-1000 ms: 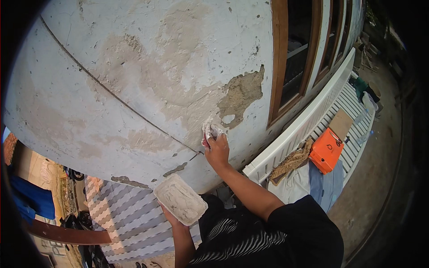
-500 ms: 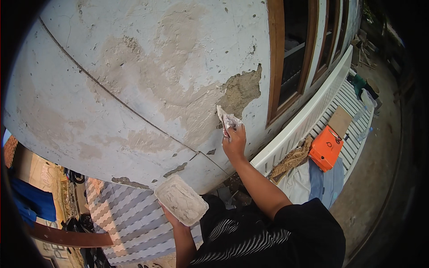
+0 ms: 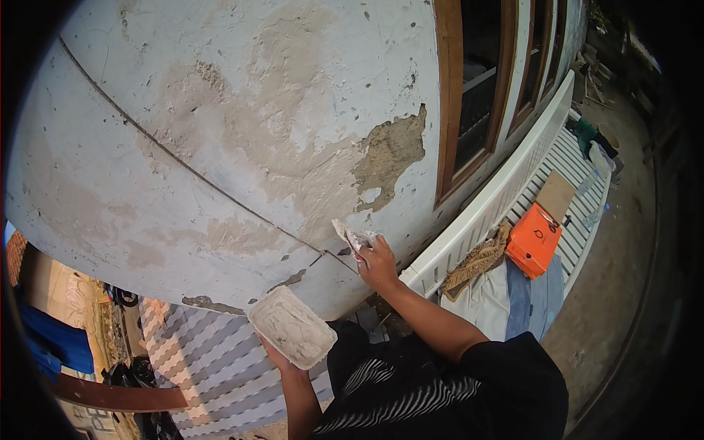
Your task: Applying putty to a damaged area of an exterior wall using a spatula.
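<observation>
My right hand is closed around a putty knife smeared with whitish plaster. Its blade points up and left, close to the lower part of the wall; whether it touches the surface I cannot tell. Above it is a bare grey-brown patch where the paint has come off, bordered on the left by beige plaster. Low in front of me, my left hand supports a rectangular tub of pale plaster from beneath, its fingers mostly hidden by the tub.
Brown-framed windows are set in the wall at right. Below them a white slatted bench carries an orange box, a brown board and cloths. A striped sheet lies at lower left, beside a blue cloth.
My right hand has moved down and slightly left with the putty knife, away from the bare patch's lower edge. The tub has shifted only slightly left.
</observation>
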Tool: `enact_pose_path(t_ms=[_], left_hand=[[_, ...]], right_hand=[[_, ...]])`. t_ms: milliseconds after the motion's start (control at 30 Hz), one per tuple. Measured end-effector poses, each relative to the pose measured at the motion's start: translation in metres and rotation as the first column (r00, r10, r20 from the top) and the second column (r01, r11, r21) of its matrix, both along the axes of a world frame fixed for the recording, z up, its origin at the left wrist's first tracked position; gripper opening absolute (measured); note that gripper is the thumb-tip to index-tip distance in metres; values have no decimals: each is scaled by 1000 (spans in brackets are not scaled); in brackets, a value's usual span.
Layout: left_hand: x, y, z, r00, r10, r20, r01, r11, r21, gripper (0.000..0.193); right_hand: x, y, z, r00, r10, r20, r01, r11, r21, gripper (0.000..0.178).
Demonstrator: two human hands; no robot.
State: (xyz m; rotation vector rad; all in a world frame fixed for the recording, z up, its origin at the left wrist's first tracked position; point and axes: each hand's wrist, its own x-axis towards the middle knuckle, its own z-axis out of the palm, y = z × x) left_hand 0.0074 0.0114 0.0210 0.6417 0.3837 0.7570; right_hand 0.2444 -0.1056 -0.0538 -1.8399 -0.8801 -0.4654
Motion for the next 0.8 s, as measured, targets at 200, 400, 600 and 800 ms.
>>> enact_pose_path(t_ms=[200,400,600,800], left_hand=[[-7,2,-8,999,-27,44,29,999,-40,53],[-13,8,-16,1000,6,12,-5,999,-32,57],[-9,9,-16,999,32,28,-30,998,-58,58],[-9,7,-19,997,-22,71,28,997,-78,59]], right_hand=[[44,17,44,973,-231,4,227,962,153,41],[-15,62,37,992,-126,-8,125,992,-20,39],[-33,28,6,994,101,-47,-104,992,-66,33],[28,6,39,995,-75,-63,92,940,329,27]])
